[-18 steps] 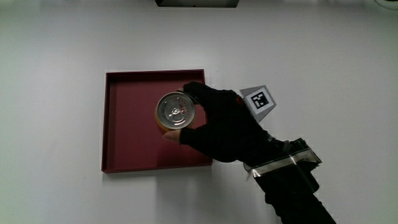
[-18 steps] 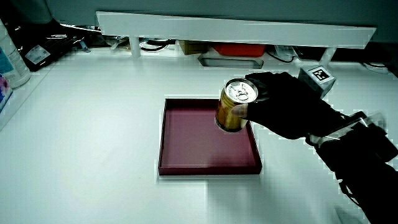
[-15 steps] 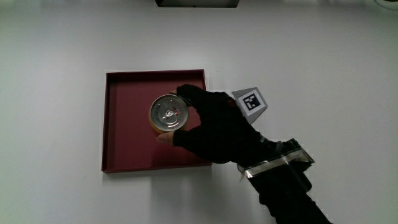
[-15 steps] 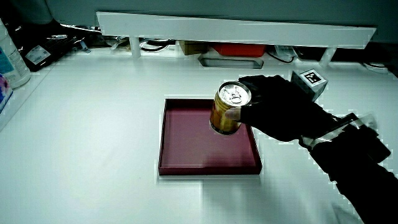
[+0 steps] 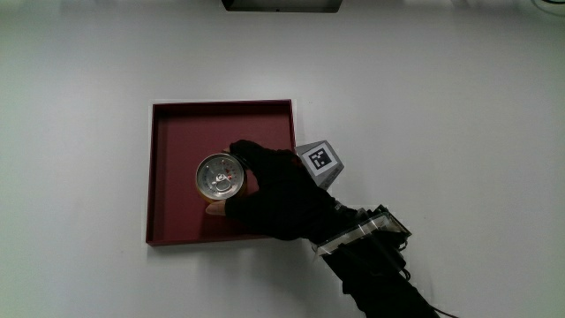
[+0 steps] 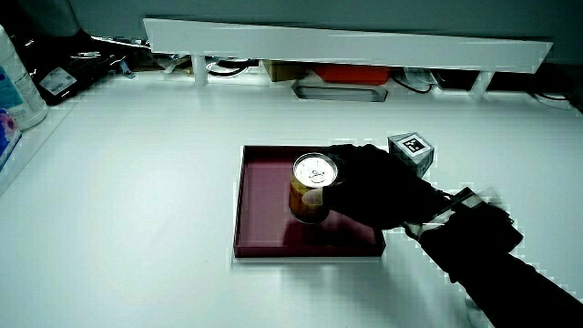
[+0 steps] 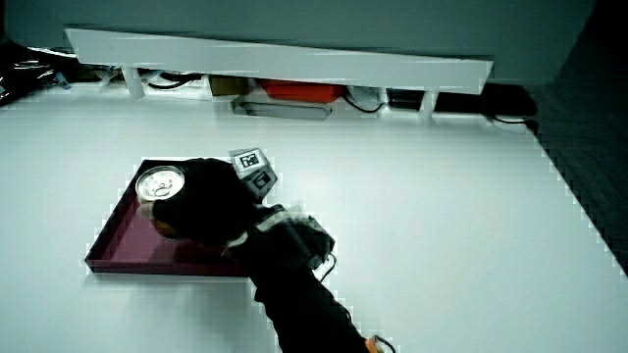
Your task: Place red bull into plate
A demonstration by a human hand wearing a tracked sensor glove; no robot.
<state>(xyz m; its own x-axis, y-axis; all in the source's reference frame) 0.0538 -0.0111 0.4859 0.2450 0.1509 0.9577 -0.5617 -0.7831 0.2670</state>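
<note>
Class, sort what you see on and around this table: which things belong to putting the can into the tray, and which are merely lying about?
Belonging to the job:
- the gold can, upright over the tray
- the dark red square tray
- the hand, gripping the can

Lying about:
- the white bottle at the table's edge
- the red box under the partition

White table edged by a low partition

The table lies bare all round the tray. Inside the tray, only the can and the hand gripping it stand in the way; the floor nearer the partition is free.
</note>
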